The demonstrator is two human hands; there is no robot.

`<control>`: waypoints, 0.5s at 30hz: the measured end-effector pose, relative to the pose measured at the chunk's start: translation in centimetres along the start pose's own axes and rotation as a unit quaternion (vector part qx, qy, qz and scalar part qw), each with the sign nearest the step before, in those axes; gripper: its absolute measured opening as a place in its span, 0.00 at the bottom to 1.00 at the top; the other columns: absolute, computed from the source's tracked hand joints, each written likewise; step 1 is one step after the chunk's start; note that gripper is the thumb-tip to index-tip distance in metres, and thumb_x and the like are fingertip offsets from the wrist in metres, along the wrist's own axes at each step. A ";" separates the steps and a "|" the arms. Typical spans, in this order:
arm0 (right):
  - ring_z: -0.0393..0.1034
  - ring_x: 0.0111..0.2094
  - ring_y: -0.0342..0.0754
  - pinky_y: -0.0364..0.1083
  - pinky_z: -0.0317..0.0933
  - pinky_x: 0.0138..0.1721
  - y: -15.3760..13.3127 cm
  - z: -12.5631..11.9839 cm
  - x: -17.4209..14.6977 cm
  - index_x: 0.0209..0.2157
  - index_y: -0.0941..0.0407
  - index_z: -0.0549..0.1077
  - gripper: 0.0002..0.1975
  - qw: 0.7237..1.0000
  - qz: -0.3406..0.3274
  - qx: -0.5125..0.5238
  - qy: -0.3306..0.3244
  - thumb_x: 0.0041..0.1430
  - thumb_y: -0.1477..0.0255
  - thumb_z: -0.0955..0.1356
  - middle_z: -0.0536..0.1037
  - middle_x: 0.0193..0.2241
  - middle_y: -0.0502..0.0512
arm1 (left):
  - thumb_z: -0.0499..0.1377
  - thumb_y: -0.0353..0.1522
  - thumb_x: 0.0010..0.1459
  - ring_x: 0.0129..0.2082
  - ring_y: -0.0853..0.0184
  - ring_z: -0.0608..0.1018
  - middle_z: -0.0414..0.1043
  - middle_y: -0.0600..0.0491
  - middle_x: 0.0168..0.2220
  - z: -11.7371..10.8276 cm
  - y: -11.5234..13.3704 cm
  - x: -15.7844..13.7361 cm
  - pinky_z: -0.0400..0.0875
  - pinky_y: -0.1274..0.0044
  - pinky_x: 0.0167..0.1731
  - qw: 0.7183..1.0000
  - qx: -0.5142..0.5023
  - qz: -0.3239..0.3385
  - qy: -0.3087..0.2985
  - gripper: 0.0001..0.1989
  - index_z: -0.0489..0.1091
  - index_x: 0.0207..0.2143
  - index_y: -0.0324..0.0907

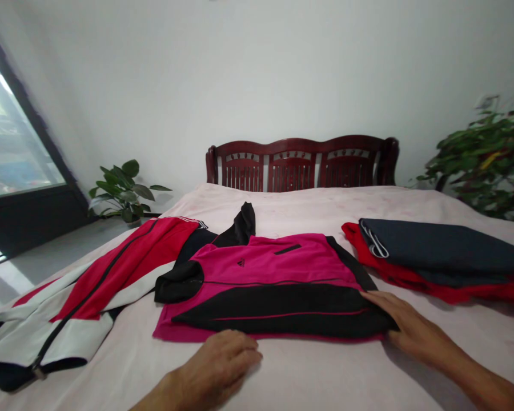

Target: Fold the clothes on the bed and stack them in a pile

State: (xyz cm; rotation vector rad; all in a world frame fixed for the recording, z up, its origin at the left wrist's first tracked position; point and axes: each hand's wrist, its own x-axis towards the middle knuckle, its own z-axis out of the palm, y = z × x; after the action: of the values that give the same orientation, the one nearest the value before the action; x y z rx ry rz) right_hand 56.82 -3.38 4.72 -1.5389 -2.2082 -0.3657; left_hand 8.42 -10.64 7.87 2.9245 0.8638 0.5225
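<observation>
A pink and black zip jacket (235,265) lies on the bed with its front up, one black sleeve laid lengthwise along its near side. My right hand (405,322) is closed on the jacket's right end, at the end of that black sleeve. By the near edge, my left hand (220,365) is low over the sheet with its fingers curled together; its palm side is hidden, so I cannot see whether it pinches any cloth. The other black sleeve (242,222) sticks out toward the headboard.
To the left a red, white and navy jacket (124,268) lies spread out. On the right is a stack of folded dark blue cloth (445,248) over red clothing (449,292). A wooden headboard (291,165) stands behind the pink sheet (308,377), with plants at both sides.
</observation>
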 end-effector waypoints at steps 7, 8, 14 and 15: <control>0.75 0.41 0.56 0.53 0.67 0.44 -3.5 -8.3 10.1 0.38 0.52 0.77 0.14 0.991 0.058 0.120 0.019 0.59 0.63 0.62 0.80 0.39 0.57 | 0.52 0.24 0.62 0.60 0.62 0.69 0.68 0.46 0.60 2.1 1.2 4.0 0.64 0.67 0.61 0.998 -0.039 0.034 -0.021 0.25 0.59 0.61 0.44; 0.75 0.41 0.57 0.54 0.67 0.44 -4.6 -9.7 12.1 0.38 0.52 0.77 0.14 0.990 0.066 0.109 0.052 0.59 0.64 0.62 0.79 0.39 0.58 | 0.52 0.24 0.62 0.61 0.61 0.68 0.67 0.45 0.61 2.3 1.1 4.3 0.63 0.66 0.62 1.000 -0.026 0.010 -0.006 0.26 0.58 0.62 0.44; 0.74 0.38 0.54 0.51 0.66 0.41 -11.9 -15.1 22.6 0.41 0.53 0.76 0.09 0.966 0.082 0.129 0.209 0.59 0.70 0.66 0.80 0.34 0.56 | 0.56 0.25 0.60 0.65 0.56 0.65 0.62 0.45 0.65 2.9 0.9 5.6 0.62 0.60 0.63 0.996 0.029 -0.078 0.020 0.32 0.56 0.66 0.43; 0.75 0.36 0.52 0.50 0.66 0.40 -12.8 -15.6 23.9 0.41 0.54 0.75 0.09 0.960 0.076 0.156 0.218 0.59 0.70 0.66 0.79 0.31 0.54 | 0.56 0.25 0.59 0.65 0.56 0.65 0.62 0.45 0.65 3.0 0.6 5.6 0.62 0.59 0.63 0.995 0.026 -0.092 0.027 0.32 0.56 0.66 0.44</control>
State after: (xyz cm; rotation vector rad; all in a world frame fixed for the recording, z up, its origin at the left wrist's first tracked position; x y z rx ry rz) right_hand 40.68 4.93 30.21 -1.2982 -1.7023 -0.2625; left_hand 14.13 -7.99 6.85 2.8485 1.1569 0.5751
